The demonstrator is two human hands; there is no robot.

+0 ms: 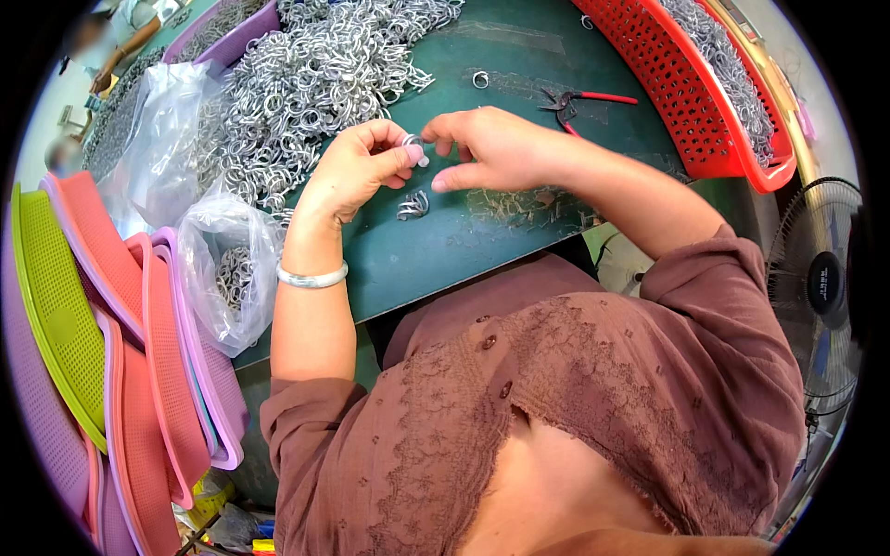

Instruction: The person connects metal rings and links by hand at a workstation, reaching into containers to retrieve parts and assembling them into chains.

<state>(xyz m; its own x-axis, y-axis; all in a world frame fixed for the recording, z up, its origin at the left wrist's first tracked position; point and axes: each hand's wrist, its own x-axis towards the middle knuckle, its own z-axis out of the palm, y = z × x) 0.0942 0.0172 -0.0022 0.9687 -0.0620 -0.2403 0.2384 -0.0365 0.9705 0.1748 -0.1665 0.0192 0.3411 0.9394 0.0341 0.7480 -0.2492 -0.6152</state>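
Over the green tabletop, my left hand (366,167) pinches a small silvery metal ring (414,141) between thumb and fingers. Just right of it is my right hand (487,148), its thumb held apart from the bent fingers and nothing visible between them. Its index fingertip comes close to the ring; whether they touch I cannot tell. Below both hands lies a small cluster of metal rings (413,206). A single ring (480,80) rests farther back, and red-handled pliers (565,104) lie with jaws apart beyond my right wrist.
A big heap of metal rings (315,83) covers the table's back left. Beside it are a plastic bag holding rings (232,273) and stacked colourful baskets (153,361). At the right stand a red basket of rings (691,120) and a fan (820,287). Another person's arm (130,51) shows far left.
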